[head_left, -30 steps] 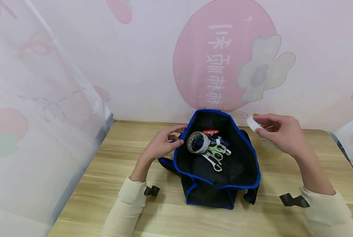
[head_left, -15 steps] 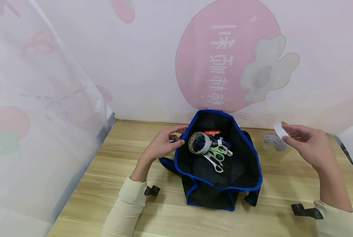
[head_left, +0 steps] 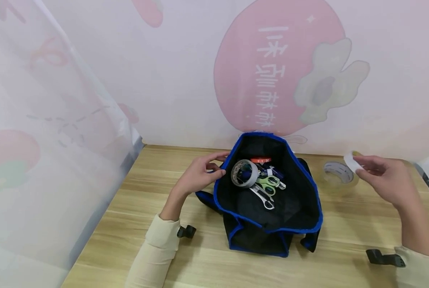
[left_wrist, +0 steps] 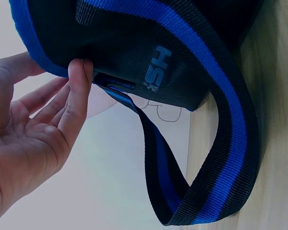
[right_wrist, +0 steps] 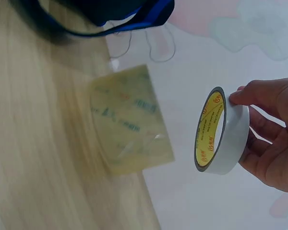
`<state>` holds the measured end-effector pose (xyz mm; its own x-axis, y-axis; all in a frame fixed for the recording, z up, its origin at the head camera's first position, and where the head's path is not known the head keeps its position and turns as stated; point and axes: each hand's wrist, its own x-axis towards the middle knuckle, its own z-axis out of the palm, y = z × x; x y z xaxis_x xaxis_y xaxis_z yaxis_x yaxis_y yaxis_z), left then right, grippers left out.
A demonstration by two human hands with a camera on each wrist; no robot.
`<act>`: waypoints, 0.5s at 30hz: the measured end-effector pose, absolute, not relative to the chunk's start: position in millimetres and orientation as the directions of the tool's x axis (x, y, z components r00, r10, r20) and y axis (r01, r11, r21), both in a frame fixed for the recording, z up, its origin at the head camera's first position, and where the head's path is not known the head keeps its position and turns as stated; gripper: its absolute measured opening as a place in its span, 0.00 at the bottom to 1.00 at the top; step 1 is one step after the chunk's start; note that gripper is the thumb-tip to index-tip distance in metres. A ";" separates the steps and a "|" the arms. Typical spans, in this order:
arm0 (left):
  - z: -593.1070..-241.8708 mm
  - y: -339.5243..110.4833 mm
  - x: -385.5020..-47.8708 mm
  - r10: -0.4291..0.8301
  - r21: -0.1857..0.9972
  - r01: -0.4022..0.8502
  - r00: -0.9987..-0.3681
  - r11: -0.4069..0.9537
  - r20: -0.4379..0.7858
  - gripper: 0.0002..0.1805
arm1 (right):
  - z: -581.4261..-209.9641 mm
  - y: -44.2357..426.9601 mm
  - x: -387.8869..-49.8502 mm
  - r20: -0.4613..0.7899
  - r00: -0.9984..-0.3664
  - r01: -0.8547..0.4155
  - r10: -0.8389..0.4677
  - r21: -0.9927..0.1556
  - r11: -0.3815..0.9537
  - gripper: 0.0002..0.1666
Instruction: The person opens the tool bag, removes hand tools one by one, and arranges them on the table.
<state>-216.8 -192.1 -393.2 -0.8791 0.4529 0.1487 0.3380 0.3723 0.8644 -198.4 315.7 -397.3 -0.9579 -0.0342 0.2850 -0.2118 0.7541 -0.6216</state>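
A black bag with blue trim [head_left: 293, 200] stands with its mouth spread. Inside lie a grey tape roll [head_left: 244, 173], green-handled scissors [head_left: 268, 185], a silver cutter [head_left: 262, 197] and a red item [head_left: 260, 160]. The left hand [head_left: 200, 174] pinches the bag's left rim; in the left wrist view the fingers [left_wrist: 77, 91] meet the fabric. The right hand [head_left: 392, 180] pinches a white tape roll [head_left: 352, 162], whose yellow inner core shows in the right wrist view. Just left of that hand, a clear wide tape roll [head_left: 338, 176] is on the table.
The wooden table [head_left: 146, 208] reaches back to a pale printed curtain [head_left: 174, 80]. In the left wrist view, a black and blue strap [left_wrist: 235, 124] loops out beside the bag.
From above the bag's right side, the right hand has moved right with the white roll, uncovering the clear roll. The left hand still holds the rim.
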 end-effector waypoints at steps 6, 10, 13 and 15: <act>-392.3 -190.6 -215.8 0.448 0.862 0.340 -0.881 0.375 0.152 0.31 | -408.3 331.0 -204.5 0.318 -0.945 -0.263 -0.076 -0.600 0.755 0.19; -392.8 -190.1 -215.8 0.451 0.862 0.341 -0.879 0.376 0.151 0.32 | -415.0 345.8 -206.1 0.348 -0.932 -0.295 -0.096 -0.581 0.759 0.19; -393.7 -190.7 -215.6 0.452 0.860 0.341 -0.879 0.379 0.149 0.32 | -417.9 354.6 -206.2 0.342 -0.934 -0.295 -0.103 -0.575 0.763 0.19; -394.3 -191.3 -215.5 0.450 0.861 0.340 -0.881 0.380 0.149 0.32 | -418.8 358.8 -206.6 0.327 -0.939 -0.284 -0.104 -0.570 0.771 0.20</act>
